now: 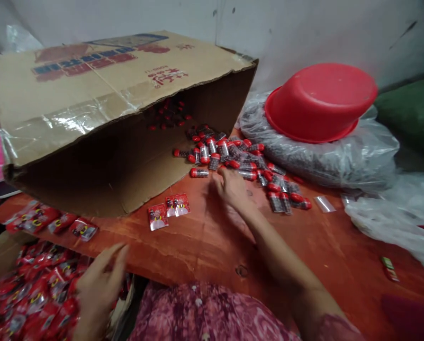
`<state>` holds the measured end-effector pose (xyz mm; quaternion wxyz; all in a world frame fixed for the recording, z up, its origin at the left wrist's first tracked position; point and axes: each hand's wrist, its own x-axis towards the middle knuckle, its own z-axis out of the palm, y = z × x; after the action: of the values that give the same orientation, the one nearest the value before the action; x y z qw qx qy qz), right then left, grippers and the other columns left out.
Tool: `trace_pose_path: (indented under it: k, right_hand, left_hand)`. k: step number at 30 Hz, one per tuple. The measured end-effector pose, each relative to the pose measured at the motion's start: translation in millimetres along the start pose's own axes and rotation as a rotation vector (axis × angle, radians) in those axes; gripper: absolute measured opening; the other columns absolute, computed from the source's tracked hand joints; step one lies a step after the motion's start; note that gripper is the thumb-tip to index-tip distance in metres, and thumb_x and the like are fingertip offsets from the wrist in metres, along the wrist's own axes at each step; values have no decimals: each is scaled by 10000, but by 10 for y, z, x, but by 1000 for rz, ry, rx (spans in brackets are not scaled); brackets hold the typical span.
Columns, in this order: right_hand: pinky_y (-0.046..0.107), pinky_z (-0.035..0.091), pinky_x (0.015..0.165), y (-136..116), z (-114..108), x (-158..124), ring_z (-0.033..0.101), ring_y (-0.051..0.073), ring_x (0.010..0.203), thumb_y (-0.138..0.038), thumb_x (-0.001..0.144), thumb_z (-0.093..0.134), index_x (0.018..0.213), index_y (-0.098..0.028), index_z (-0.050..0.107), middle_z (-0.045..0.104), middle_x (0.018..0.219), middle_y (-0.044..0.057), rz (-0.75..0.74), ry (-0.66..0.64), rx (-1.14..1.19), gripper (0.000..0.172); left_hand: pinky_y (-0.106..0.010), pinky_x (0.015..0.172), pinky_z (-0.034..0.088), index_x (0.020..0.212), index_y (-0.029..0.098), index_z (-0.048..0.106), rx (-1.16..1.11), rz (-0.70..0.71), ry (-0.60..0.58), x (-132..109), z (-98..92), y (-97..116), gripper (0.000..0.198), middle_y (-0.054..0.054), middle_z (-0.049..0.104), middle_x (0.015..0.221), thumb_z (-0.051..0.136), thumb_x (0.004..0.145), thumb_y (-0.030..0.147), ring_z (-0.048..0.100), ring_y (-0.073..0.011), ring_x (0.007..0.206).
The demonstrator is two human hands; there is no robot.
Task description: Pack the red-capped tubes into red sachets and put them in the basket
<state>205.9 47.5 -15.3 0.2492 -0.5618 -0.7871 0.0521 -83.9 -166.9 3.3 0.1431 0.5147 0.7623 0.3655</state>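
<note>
My right hand (230, 187) reaches to the near edge of a heap of small clear tubes with red caps (223, 149), filled with dark bits. Its thumb and forefinger look apart, close to the tubes; the other fingertips are partly hidden. Blurred by motion, my left hand (103, 279) hovers at the table's front edge with fingers stretched and nothing visible in them. Below and beside it lies a box full of red packets (37, 289). Between the hands, red printed cards (158, 217) lie flat on the reddish table (197, 246).
A large cardboard box (101, 80) lies on its side, its open mouth toward me, more tubes inside. An upturned red basin (321, 102) rests on a filled plastic bag (321, 161). Finished-looking red packets (82, 228) line the left edge. Clear plastic bags (392, 227) lie right.
</note>
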Motion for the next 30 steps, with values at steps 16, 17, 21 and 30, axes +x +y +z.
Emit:
trace_pose_path:
  k: [16, 17, 21, 30]
  right_hand:
    - [574, 200, 1033, 260, 261, -301, 276, 344, 1339, -453, 925, 323, 1349, -185, 447, 445, 1413, 137, -172, -202, -267, 516]
    - [563, 191, 1042, 253, 234, -397, 272, 337, 1343, -459, 921, 332, 1343, -189, 454, 429, 1425, 137, -184, -193, -260, 515]
    - [517, 199, 1059, 149, 153, -725, 267, 319, 1356, -452, 909, 365, 1274, -148, 513, 415, 1421, 170, -157, -107, -180, 498]
    - [468, 315, 1011, -301, 112, -1093, 450, 269, 1258, -346, 913, 423, 1045, -175, 643, 595, 1259, 139, -194, -61, 77, 309]
  left_hand:
    - [-586, 1098, 216, 1225, 252, 581, 424, 509, -417, 371, 1089, 365, 387, -89, 501, 1370, 399, 892, 179, 348, -286, 1343]
    - [-597, 1094, 213, 1210, 256, 592, 410, 516, -426, 362, 1064, 363, 372, -87, 513, 1359, 409, 892, 191, 352, -291, 1340]
    - [-619, 1070, 231, 1063, 260, 679, 379, 499, -441, 376, 1046, 394, 277, -75, 585, 1279, 479, 874, 226, 403, -320, 1303]
    - [-625, 1089, 150, 1164, 243, 627, 347, 340, -371, 341, 1189, 535, 322, -81, 553, 1318, 490, 878, 297, 351, -335, 1332]
